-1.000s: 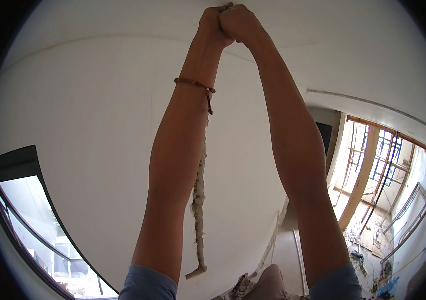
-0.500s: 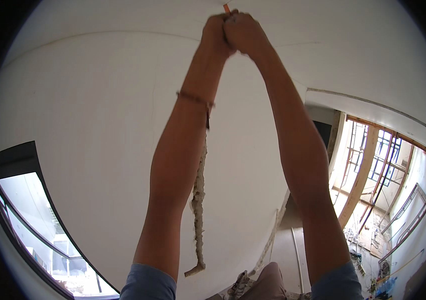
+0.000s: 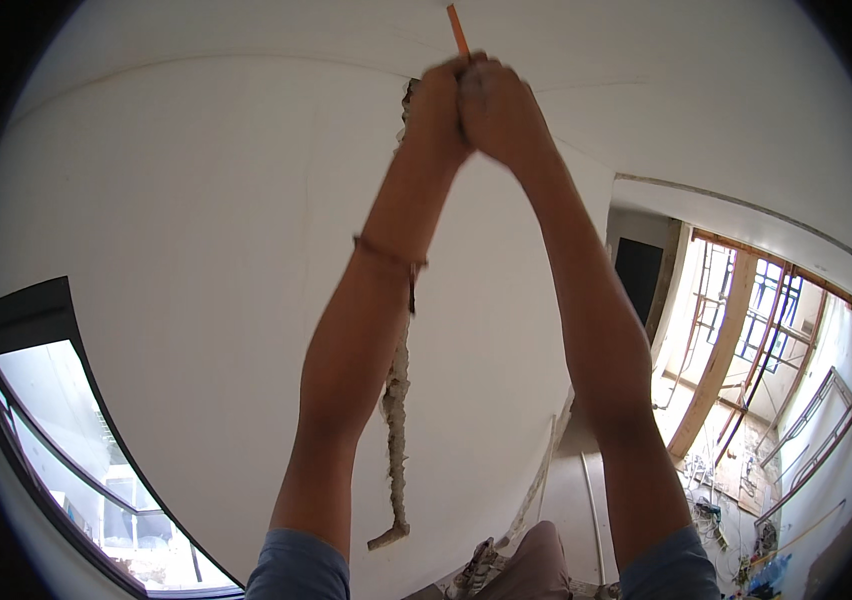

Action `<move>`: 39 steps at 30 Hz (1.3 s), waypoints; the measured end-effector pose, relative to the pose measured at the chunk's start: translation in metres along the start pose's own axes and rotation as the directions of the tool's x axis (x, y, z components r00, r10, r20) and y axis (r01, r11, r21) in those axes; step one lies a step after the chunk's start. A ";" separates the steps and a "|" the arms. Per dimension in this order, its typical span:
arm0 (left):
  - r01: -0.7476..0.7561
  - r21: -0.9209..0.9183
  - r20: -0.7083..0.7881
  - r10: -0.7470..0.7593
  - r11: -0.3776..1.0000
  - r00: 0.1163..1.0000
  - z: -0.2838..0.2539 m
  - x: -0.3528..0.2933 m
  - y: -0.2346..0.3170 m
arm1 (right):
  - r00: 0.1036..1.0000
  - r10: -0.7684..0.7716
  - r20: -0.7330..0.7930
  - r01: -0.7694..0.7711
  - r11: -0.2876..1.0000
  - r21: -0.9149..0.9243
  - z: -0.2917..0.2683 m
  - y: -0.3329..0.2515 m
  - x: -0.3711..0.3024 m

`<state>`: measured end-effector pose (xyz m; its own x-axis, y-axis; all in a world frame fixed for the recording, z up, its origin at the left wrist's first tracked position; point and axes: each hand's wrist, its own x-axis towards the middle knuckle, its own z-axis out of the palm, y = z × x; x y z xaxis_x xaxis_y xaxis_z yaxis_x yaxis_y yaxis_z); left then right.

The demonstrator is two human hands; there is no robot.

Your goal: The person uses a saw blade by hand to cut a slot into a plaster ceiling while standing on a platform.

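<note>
Both my arms reach up high in front of me, and the hands meet where the wall runs up to the ceiling. My left hand (image 3: 440, 105) is closed, pressed against my right hand (image 3: 497, 108), which is also closed. From between them a thin orange tube-like strip (image 3: 459, 30) sticks upward to a small dark spot on the ceiling; its part inside the fists is hidden. Behind my left hand and forearm a rough channel (image 3: 398, 400) is cut down the white wall (image 3: 216, 260). A dark bracelet (image 3: 386, 250) hangs on my left forearm.
At the lower left is a window (image 3: 96, 470) in a dark frame. On the right, a wide opening (image 3: 746, 350) shows a wooden plank, a grille and scattered rubble. A metal frame (image 3: 811, 440) leans against the right wall. My bent leg (image 3: 531, 565) shows below.
My two hands have come down together from the ceiling, still closed. A longer piece of the orange strip shows above them, and the channel's upper end has come into sight.
</note>
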<state>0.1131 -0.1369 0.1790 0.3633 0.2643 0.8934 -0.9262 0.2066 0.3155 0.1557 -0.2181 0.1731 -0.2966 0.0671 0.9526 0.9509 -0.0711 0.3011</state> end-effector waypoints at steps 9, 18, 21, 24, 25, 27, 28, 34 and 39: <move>-0.040 0.040 0.051 0.038 0.998 0.998 -0.007 0.070 0.034 | 0.960 -0.256 0.109 0.279 0.875 -0.397 0.024 0.014 0.073; -0.012 0.023 -0.055 0.013 1.000 0.998 0.002 -0.001 0.000 | 1.000 -0.005 0.026 0.005 1.000 -0.022 0.004 0.002 0.003; 0.024 0.029 0.057 -0.026 0.999 0.998 -0.007 0.073 0.038 | 0.925 -0.202 0.322 0.321 0.868 -0.379 0.013 0.008 0.083; 0.020 0.008 0.057 -0.020 1.000 0.998 0.006 0.106 0.036 | 0.949 -0.255 0.183 0.312 0.832 -0.459 0.045 0.053 0.115; -0.056 0.117 0.099 0.044 0.992 0.994 -0.013 0.104 0.037 | 0.948 -0.239 0.208 0.309 0.844 -0.438 0.044 0.035 0.107; -0.187 0.264 0.147 0.152 0.946 0.977 -0.036 0.098 0.049 | 0.941 -0.226 0.252 0.314 0.859 -0.405 0.032 -0.002 0.086; -0.203 0.260 0.142 0.171 0.944 0.975 -0.037 0.074 0.022 | 0.953 -0.247 0.175 0.298 0.866 -0.402 0.034 0.011 0.060; 0.020 -0.035 -0.016 -0.020 0.999 1.000 -0.010 -0.032 -0.011 | 0.964 0.200 0.175 -0.231 0.956 0.183 0.002 -0.012 -0.029; 0.043 -0.096 -0.003 -0.044 0.994 0.999 -0.005 0.047 0.021 | 0.962 -0.201 0.183 0.252 0.914 -0.318 0.022 0.020 0.052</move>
<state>0.1116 -0.1157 0.2263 0.4038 0.2577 0.8778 -0.8956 0.3073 0.3218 0.1610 -0.1943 0.2273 -0.4609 0.2612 0.8482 0.7664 -0.3647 0.5288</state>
